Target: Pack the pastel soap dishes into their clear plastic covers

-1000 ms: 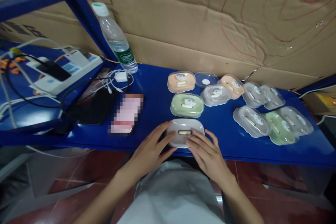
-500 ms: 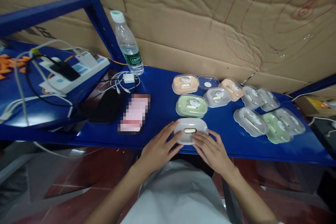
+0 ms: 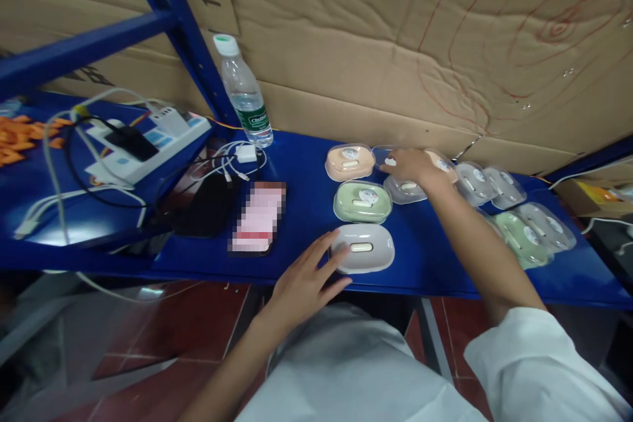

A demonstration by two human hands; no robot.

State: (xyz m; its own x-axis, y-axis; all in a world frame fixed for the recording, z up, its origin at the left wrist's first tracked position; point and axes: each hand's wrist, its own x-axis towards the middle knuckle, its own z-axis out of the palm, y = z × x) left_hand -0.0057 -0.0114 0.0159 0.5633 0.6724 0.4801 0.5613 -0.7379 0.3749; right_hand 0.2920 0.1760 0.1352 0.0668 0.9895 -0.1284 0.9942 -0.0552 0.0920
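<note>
A pale grey oval soap dish (image 3: pixel 378 260) lies uncovered at the table's front edge, with a cream capsule-shaped piece in its middle. My left hand (image 3: pixel 309 273) is open, fingers spread, with the fingertips over the dish's left rim. Farther back, my right hand (image 3: pixel 409 165) reaches over a clear lid (image 3: pixel 380 154) that carries a round white sticker. Its fingers stretch over the lid, partly hidden, and no firm grip shows. Just in front of that hand sits a lidded grey dish (image 3: pixel 403 192). Behind the uncovered dish stands a lidded green dish (image 3: pixel 359 208).
A lidded peach dish (image 3: pixel 341 168) and several other lidded dishes (image 3: pixel 475 184) stand along the back and right. To the left lie a phone (image 3: pixel 260 217), a water bottle (image 3: pixel 252 109), a black pouch (image 3: pixel 200 208) and a power strip (image 3: pixel 133 158) with tangled cables. Cardboard walls the back.
My right hand has left the uncovered grey dish and moved up and back to the clear lid. My left hand stays at the dish's left side. The view has shifted slightly.
</note>
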